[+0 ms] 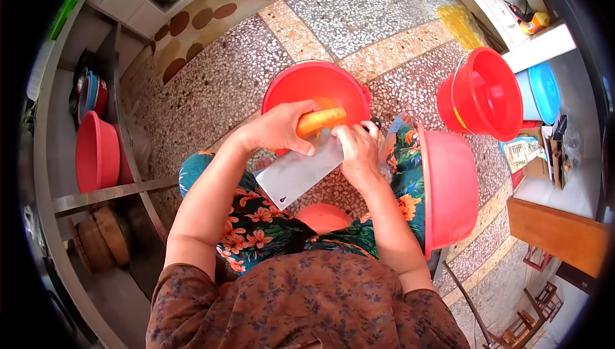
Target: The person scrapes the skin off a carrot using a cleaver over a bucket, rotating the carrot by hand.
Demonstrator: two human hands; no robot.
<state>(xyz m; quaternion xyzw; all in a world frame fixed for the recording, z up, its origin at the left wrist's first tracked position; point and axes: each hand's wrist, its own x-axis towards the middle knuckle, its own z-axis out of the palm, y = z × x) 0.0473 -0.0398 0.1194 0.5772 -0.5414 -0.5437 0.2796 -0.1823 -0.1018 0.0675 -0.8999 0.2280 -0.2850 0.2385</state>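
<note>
My left hand [280, 126] is wrapped round a thick orange vegetable [320, 121], possibly a carrot, above a red basin [314, 83] on the floor. My right hand [360, 153] is closed on a wide metal cleaver [300, 171]. The cleaver's blade slants down to the left, its holed corner towards my lap, and its upper edge lies close by the vegetable. My right fingers hide most of the handle. Something orange shows inside the basin behind the vegetable.
A pink tub [450, 189] stands beside my right leg, with a red bucket [490, 96] and a blue basin [544, 92] beyond it. Left, shelves [96, 196] hold a pink basin [98, 152] and wooden items. A wooden cabinet [557, 233] is at right.
</note>
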